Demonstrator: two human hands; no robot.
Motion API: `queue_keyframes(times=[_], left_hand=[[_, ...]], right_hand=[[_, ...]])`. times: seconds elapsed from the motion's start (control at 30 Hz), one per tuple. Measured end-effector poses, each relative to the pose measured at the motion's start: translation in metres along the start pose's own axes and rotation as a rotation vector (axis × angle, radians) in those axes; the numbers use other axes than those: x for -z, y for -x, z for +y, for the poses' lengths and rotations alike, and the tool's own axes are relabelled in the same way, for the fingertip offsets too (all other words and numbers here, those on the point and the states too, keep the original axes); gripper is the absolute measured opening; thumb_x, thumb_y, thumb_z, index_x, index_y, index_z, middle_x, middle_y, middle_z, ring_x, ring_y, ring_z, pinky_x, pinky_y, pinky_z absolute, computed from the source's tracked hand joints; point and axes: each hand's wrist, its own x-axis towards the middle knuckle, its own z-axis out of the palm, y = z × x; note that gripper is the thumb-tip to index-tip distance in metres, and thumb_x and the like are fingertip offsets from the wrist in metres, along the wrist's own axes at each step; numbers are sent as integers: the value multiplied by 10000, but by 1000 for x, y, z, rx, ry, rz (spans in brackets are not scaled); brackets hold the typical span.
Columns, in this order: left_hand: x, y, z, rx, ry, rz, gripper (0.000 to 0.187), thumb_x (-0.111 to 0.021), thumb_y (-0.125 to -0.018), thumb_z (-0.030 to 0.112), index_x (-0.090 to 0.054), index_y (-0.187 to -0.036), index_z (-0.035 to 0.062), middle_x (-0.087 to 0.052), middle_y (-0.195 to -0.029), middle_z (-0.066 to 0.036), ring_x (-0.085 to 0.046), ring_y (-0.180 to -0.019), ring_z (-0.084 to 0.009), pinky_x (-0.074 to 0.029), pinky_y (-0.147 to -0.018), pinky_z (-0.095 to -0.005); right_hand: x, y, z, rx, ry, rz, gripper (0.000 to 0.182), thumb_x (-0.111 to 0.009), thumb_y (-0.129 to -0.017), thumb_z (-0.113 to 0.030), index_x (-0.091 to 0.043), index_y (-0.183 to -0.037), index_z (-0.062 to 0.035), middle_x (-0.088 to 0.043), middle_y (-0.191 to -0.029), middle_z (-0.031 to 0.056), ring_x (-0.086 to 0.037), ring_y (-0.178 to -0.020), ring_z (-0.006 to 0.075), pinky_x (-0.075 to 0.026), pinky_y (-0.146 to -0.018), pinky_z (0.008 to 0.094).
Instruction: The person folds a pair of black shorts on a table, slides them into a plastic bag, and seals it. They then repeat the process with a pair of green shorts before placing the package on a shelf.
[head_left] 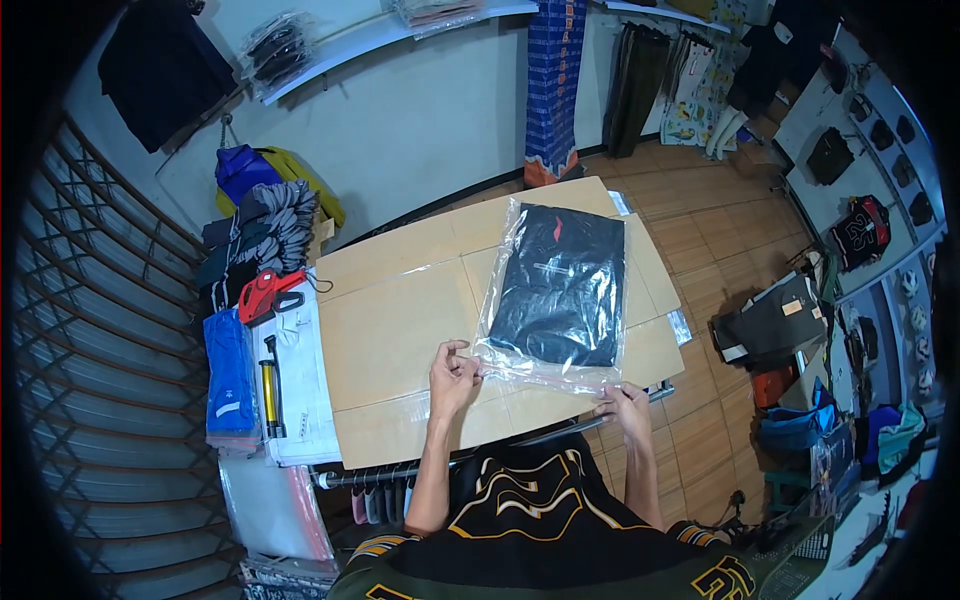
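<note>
A folded black garment [560,285] with a small red mark lies inside a clear plastic bag [545,377] on the cardboard-covered table. The bag's opening edge, with a reddish strip along it, faces me. My left hand [455,375] pinches the left corner of that edge between thumb and fingers. At the right corner, my right hand [627,408] grips the plastic in the same way, close to the table's near edge. The garment lies flat, and shiny plastic covers its whole front.
Left of the cardboard [390,330] are a red price-label gun [270,297], a yellow-and-black hand pump [270,390] and a blue packaged item [230,372]. Folded clothes [265,230] are piled behind them. Clear bags [275,505] lie at the lower left. Hangers hold clothes under the near edge.
</note>
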Motion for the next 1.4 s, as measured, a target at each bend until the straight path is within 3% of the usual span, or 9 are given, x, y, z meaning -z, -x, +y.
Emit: queue_keyframes(times=[0.47,0.6,0.67,0.97,1.07,1.3,1.4], left_hand=[[-7,1,5,-6,4,-45,456,-725,-988,46,-492,-1380,25,-716,-887,-105,-665,-701,-119,-514,-569,-247],[-8,-1,6,-31,-11,-58,484,-729,-986,47,-476,-1399,35,-725,-916,-118,-677,-712,-129,-520,-570,-254],[-11,-4,-5,-129,-86,-49,499,-733,-983,47,-468,-1406,35,-728,-936,-123,-685,-722,-135,-525,-572,-257],[-15,-1,-6,-156,-131,-39,471,-743,-974,39,-500,-1377,31,-715,-1079,-142,-702,-770,-137,-554,-596,-267],[-16,4,5,-68,-99,-45,457,-738,-980,45,-512,-1376,32,-716,-1072,-136,-712,-790,-136,-561,-602,-262],[-27,15,13,-99,-61,-61,449,-730,-985,70,-544,-1392,36,-733,-910,-85,-721,-772,-135,-574,-634,-268],[-29,14,8,-135,-62,-53,411,-735,-980,87,-581,-1356,30,-736,-884,-89,-725,-764,-135,-581,-655,-280]], right_hand=[[-10,-6,5,33,-22,43,255,-732,-1018,-223,-739,-1044,31,-767,-894,112,-727,-648,150,-571,-572,257],[-17,-1,-3,-9,-53,78,295,-740,-1003,-209,-735,-1112,64,-774,-916,159,-755,-685,180,-602,-598,270],[-22,2,-4,-18,-76,76,302,-746,-997,-207,-731,-1115,71,-771,-913,165,-754,-680,185,-608,-598,273],[-21,-3,13,20,-121,72,298,-776,-984,-221,-726,-1082,56,-778,-916,160,-756,-681,195,-611,-602,283],[-25,2,6,-19,-171,90,309,-777,-985,-241,-725,-1089,45,-782,-929,164,-764,-698,205,-614,-610,289],[-39,9,8,-42,-211,85,345,-773,-990,-258,-698,-1148,39,-784,-974,171,-773,-720,213,-612,-615,294],[-40,2,18,7,-189,119,306,-773,-994,-251,-693,-1073,33,-769,-910,147,-774,-724,207,-595,-579,266]])
